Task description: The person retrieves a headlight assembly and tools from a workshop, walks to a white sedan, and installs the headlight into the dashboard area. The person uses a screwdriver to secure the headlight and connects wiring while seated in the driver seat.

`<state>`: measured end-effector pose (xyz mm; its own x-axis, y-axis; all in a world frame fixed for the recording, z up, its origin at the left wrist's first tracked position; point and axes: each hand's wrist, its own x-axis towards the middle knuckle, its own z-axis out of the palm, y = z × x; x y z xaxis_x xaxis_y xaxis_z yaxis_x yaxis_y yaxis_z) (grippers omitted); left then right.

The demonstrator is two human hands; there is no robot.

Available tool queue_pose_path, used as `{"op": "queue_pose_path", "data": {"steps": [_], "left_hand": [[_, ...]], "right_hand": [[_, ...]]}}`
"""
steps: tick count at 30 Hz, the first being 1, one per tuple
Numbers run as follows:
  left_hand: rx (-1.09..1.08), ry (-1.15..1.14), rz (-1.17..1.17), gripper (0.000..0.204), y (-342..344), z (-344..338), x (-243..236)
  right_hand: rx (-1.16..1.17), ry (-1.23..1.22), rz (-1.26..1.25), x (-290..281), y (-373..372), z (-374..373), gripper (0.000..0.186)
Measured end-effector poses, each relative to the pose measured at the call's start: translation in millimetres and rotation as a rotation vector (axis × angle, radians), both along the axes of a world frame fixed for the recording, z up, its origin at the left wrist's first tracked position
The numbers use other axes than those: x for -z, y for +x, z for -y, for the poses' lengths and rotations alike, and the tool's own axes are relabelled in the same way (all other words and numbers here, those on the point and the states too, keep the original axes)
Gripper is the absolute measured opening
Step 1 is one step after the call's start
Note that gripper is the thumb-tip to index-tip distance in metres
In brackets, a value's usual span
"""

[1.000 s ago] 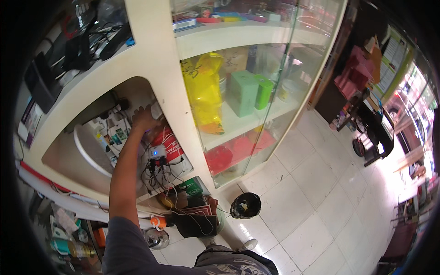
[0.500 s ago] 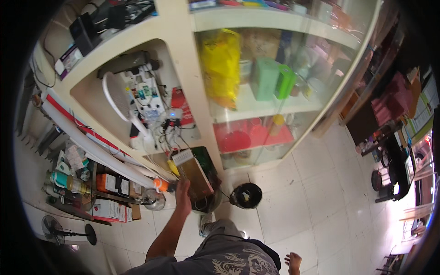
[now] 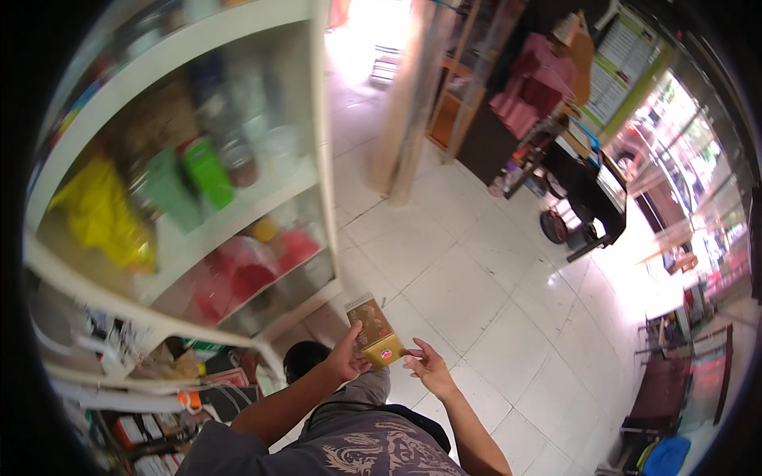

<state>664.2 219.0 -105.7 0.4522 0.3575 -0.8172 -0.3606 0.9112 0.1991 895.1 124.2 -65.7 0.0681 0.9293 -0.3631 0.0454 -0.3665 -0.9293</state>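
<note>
Gripping a gold box (image 3: 371,327) with left fingers (image 3: 354,333)

Pale square tiles cover the floor (image 3: 444,270), catching glare toward the right. A white cabinet (image 3: 322,159) with shelves (image 3: 248,216) stands at the left. Beyond it, brown posts (image 3: 408,119) rise beside a bright opening (image 3: 357,47); farther right, black furniture (image 3: 615,202) sits near sunlit glass (image 3: 675,151), with a reddish-brown seat (image 3: 660,389) below
</note>
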Motion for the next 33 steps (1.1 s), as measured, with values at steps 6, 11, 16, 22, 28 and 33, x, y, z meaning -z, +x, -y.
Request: {"op": "queue_pose_path", "data": {"steps": [6,11,16,22,28,33], "left_hand": [[0.281,0.017,0.104,0.061,180,-138,-11],[0.389,-0.087,0.172,0.059,283,-254,-40],[0.302,0.048,0.406,0.067,350,-373,-42],[-0.151,0.032,0.118,0.076,368,-504,-32],[-0.521,0.131,-0.166,0.075,286,-626,-34],[-0.741,0.043,-0.113,0.081,220,-773,-1]], "right_hand": [[0.135,-0.122,0.246,-31,119,-117,0.080],[0.275,-0.033,0.192,-68,215,-228,0.073],[0.191,0.051,0.283,-69,295,-361,0.069],[0.035,0.068,0.201,-50,367,-535,0.056],[-0.445,0.319,0.341,-80,328,-751,0.045],[-0.670,0.464,0.257,-88,186,-964,0.043]]}}
